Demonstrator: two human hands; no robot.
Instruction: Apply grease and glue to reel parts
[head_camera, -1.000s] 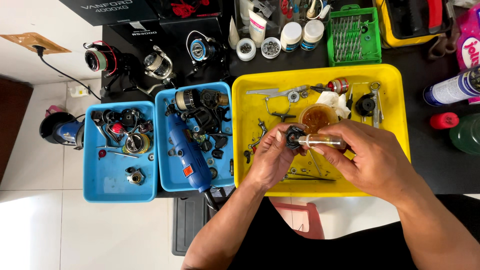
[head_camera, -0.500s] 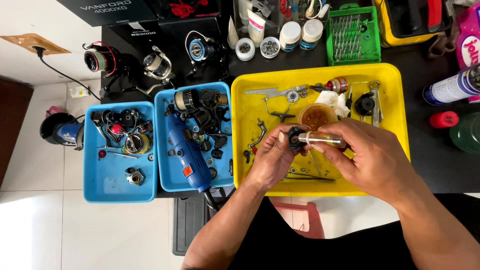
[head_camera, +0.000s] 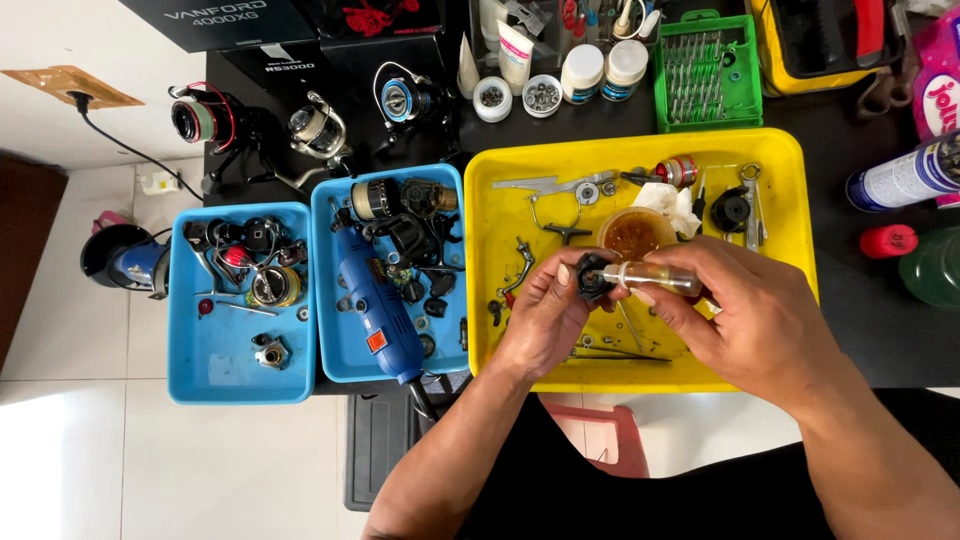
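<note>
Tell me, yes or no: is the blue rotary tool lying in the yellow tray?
No, the blue rotary tool lies in a blue tray left of the yellow tray.

Black worktable, white tiled floor

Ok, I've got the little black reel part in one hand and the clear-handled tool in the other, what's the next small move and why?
Probably keep the left hand steady and ease the clear-handled tool straight into the black part. The tool's tip already meets the part, the right hand grips the handle, and both are over the yellow tray, so anything dropped should land there.
</note>
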